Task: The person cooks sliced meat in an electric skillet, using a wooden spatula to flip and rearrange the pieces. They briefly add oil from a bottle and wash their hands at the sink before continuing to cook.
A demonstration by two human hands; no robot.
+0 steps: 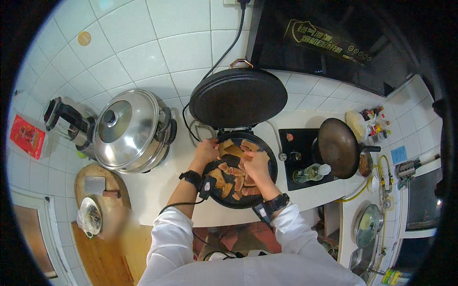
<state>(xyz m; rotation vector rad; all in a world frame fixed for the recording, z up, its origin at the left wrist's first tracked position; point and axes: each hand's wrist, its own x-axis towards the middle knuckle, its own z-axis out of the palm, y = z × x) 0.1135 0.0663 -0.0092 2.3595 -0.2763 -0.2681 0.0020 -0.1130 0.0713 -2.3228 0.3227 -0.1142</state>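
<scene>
Both my hands work over a round black electric griddle (273, 171), whose lid (238, 98) stands raised against the tiled wall. Slices of meat (239, 182) and flat pale-brown pieces of food (216, 177) lie on its plate. My left hand (206, 151) is at the plate's upper left edge, its fingertips at a brown piece of food. At the upper right of the plate, my right hand (258, 166) has its fingers bent together above the food; whether a piece is pinched in them cannot be seen. Each wrist wears a black strapped device.
A lidded steel steamer (125, 132) and a blender (71, 125) stand left. A cleaver (95, 185) lies on a round board (116, 178) beside a bagged plate (93, 214). Right are a black hob (290, 161), a clear bottle (309, 174) and a wok (336, 148). A power cord (232, 44) runs up the wall.
</scene>
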